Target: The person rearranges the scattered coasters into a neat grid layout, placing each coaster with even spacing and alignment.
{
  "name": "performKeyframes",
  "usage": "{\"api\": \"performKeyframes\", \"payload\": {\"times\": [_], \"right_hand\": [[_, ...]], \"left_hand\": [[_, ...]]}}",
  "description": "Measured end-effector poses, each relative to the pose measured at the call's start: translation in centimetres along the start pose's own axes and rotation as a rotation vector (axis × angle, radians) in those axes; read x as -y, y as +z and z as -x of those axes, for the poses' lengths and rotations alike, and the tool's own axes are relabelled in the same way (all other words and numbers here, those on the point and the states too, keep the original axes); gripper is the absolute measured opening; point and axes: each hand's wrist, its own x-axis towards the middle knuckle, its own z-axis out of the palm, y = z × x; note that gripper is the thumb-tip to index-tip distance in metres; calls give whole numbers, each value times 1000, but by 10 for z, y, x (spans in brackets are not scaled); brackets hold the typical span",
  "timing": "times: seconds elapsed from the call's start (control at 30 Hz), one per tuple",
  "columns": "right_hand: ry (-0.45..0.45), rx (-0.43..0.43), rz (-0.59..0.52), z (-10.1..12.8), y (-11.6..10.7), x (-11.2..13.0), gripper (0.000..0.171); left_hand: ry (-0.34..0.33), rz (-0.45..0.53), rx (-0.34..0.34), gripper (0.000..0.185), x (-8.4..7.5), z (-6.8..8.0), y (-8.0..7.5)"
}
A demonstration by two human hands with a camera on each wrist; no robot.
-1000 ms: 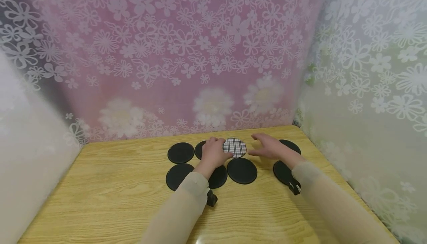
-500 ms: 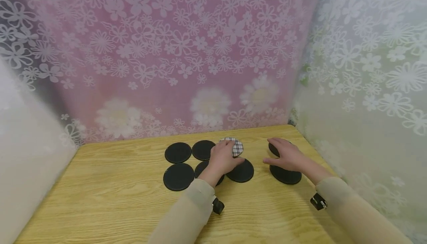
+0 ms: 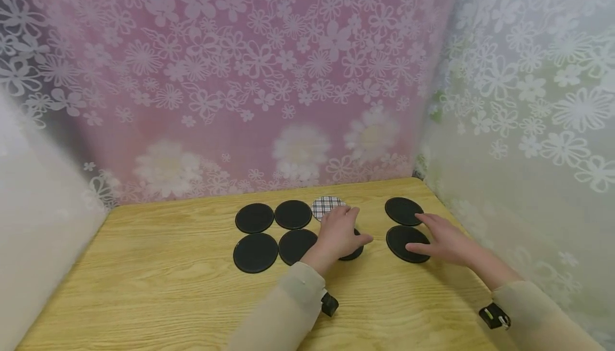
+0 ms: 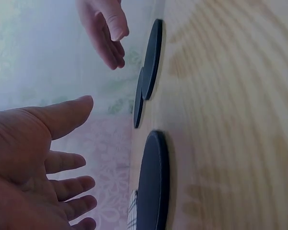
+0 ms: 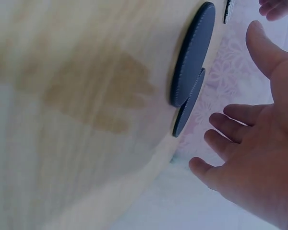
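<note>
Both hands hover flat with spread fingers, holding nothing. The left hand (image 3: 339,232) sits over a black disc (image 3: 353,253), the plaid disc (image 3: 325,205) just beyond its fingertips. The right hand (image 3: 444,238) lies partly over the near right-hand disc (image 3: 402,241); whether it touches is unclear. On the worktop (image 3: 144,287), only the plaid disc seems turned; seven black ones remain.

Wooden table (image 3: 144,287), floral curtains (image 3: 240,73), four black coasters (image 3: 254,217) at left

A round black coaster (image 3: 354,252) lies flat beneath the left hand (image 3: 338,233), another (image 3: 406,244) under the right hand (image 3: 444,239).
</note>
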Motion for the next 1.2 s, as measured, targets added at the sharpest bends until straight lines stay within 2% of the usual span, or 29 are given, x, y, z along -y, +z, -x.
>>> {"api": "performKeyframes", "payload": {"times": [0.13,0.3,0.47,0.6,0.87,1.2], "right_hand": [[21,15,-14,11,3,-5,106],[0,-6,-17,19,6,-8,105],[-20,-7,-8,23,10,-12,101],[-9,-1,-9,25,13,-15,102],[-16,-43,3,23,19,-18,99],[25,-30,18,20,13,-17,92]], "left_hand": [[10,-14,12,77,-14,-2,10],[20,-43,16,79,-27,-7,24],[13,-74,47,83,-37,-8,35],[16,-98,68,85,-42,-10,43],[24,-135,88,80,-44,-14,55],[17,-127,109,71,-49,-16,56]]}}
